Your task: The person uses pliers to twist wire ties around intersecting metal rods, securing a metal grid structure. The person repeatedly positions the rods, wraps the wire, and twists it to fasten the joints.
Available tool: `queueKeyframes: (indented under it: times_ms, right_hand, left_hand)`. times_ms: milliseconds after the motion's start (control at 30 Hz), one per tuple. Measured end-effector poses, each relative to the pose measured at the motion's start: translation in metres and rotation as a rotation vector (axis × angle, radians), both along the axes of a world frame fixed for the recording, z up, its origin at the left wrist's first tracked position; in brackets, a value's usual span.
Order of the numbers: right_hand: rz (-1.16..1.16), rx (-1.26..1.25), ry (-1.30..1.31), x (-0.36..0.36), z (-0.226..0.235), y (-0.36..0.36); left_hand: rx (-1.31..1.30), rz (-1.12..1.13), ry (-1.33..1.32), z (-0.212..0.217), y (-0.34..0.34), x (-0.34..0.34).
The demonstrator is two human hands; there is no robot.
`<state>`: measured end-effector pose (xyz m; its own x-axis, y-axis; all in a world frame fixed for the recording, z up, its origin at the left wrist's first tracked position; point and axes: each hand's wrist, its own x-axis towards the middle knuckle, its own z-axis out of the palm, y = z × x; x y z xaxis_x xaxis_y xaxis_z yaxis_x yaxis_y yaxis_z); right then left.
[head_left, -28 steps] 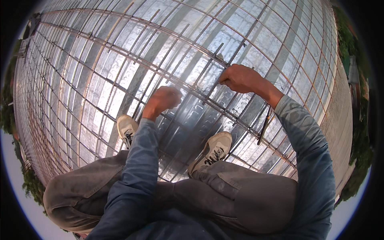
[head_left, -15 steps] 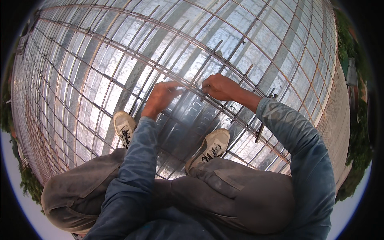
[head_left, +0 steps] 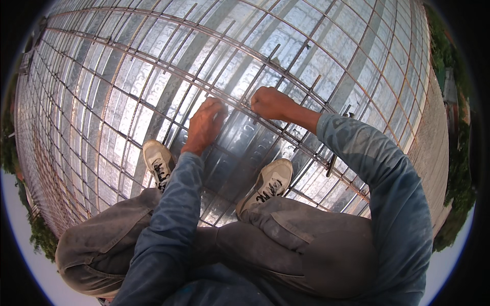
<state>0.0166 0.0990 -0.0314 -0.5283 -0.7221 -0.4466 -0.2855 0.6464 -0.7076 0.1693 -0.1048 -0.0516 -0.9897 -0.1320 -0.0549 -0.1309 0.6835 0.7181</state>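
A pair of parallel steel reinforcing bars (head_left: 230, 98) runs slantwise between my hands. My left hand (head_left: 205, 125) is on the near-left side of these bars, its fingers curled in and closed. Anything in its grip is hidden. Across from it, my right hand (head_left: 273, 103) is closed in a fist or pinch right at the bars, its knuckles up. What its fingers hold, if anything, is too small or covered to make out. Below both hands lies shiny ribbed metal decking (head_left: 239, 140).
A grid of thinner crossing bars (head_left: 326, 58) spreads over the decking on all sides. My two shoes (head_left: 274, 183) are planted among the bars. A dark metal piece (head_left: 332, 166) sticks up at the bars under my right forearm. Trees (head_left: 457, 204) stand beyond the right edge.
My left hand's fingers have gone from stretched toward the bars to curled in. My right hand has shifted slightly left and up in the picture, still closed.
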Motion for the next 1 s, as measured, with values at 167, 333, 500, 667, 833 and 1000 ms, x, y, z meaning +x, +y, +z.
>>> queueKeyframes:
  times_ms: [167,333,500,667,833,1000]
  right_hand:
    - [0.099,-0.072,0.095,-0.004,0.003,-0.02]
    - [-0.044,-0.191,-0.01,0.008,-0.008,-0.03]
    - [-0.26,0.002,-0.568,0.027,0.036,-0.027]
    - [0.075,-0.067,0.071,0.063,0.047,-0.012]
    - [0.365,0.037,0.085,0.063,0.071,-0.033]
    - [0.406,0.092,0.154,0.026,0.077,-0.058]
  left_hand:
    - [0.063,0.05,-0.125,0.032,0.001,-0.006]
    - [0.061,0.021,-0.05,0.052,0.015,-0.022]
    - [0.174,0.246,-0.081,0.048,0.028,-0.021]
    - [0.357,0.306,-0.153,0.033,0.044,-0.024]
    - [0.509,0.034,-0.091,0.016,0.017,-0.011]
    - [0.691,0.018,-0.149,0.038,0.032,-0.017]
